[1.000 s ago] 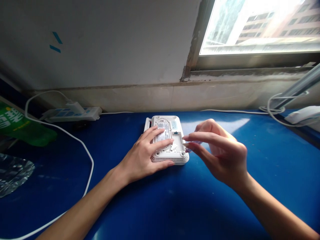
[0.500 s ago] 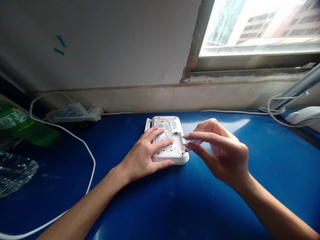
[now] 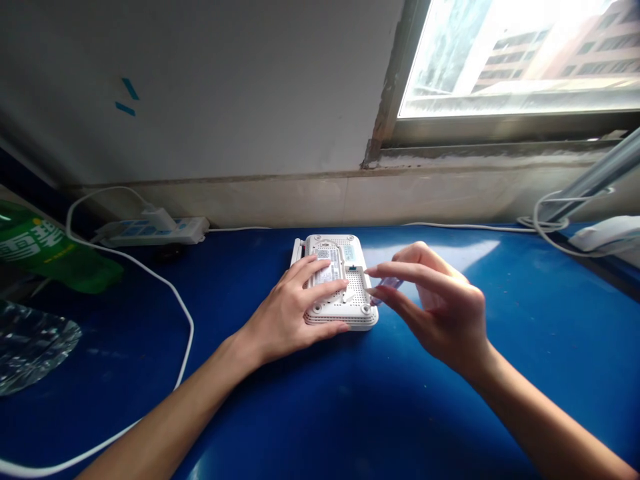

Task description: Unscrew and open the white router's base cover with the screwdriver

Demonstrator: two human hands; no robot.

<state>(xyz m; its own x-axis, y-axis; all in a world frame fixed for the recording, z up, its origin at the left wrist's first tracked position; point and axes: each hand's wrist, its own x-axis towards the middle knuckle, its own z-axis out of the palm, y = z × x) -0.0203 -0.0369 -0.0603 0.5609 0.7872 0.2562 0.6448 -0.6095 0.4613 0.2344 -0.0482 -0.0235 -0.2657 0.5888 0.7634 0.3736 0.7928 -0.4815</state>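
As viewed from left to right across the blue desk (image 3: 100, 333): green plastic bottle (image 3: 45, 250) at the far left, partly out of frame; crumpled clear plastic sheet (image 3: 30, 347) below it, at the desk's left edge; white cable (image 3: 186, 327) curving across the desk; white power strip (image 3: 155, 231) against the wall, with one plug seated in it; next, left hand (image 3: 293, 310), open with fingers spread, pressed flat on a white router (image 3: 357, 293) and closed around nothing; router near the middle of the desk, vented underside and printed labels (image 3: 325, 265) facing up, fingers lying across the labels; then right hand (image 3: 440, 307), just beside the router's right edge, thumb and forefinger in a narrow pinch on a small translucent strip (image 3: 387, 287), its exact kind too small to tell; strip near that edge, contact with the router not discernible; at far right, white plastic housing (image 3: 607, 233) and metal tube (image 3: 590, 180) below the window (image 3: 500, 60); across the last second, both hands and the router matching earlier views, with only a slight shift of the whole camera view.
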